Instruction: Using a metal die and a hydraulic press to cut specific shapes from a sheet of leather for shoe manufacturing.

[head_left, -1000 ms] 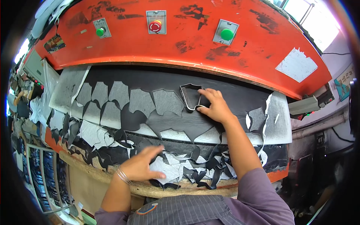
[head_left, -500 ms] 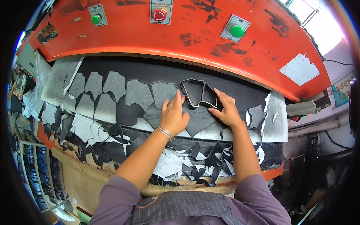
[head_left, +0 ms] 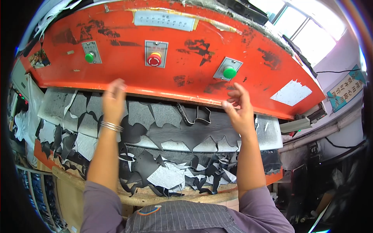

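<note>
My left hand (head_left: 114,101) is raised over the left part of the work bed, in front of the orange press beam (head_left: 186,83). It is slightly blurred; its fingers point up and nothing shows in them. My right hand (head_left: 240,106) is lifted just below the right green push button (head_left: 229,72), not visibly touching it, its fingers loosely apart and empty. Between the hands, a black metal cutting die (head_left: 184,116) lies on the dark sheet material (head_left: 175,131), its far part close under the beam. Cut-out outlines show light grey left of the die.
A left green button (head_left: 89,57) and a red emergency stop button (head_left: 154,59) are on the beam. Dark and white offcuts (head_left: 167,175) pile along the bed's front edge. The pale cutting board (head_left: 272,134) shows at the right. A pipe (head_left: 322,132) runs along the right wall.
Both hands have let go of the die and lifted off the sheet, the left moving up and leftward, the right upward. The view has tilted up, showing more of the beam.
</note>
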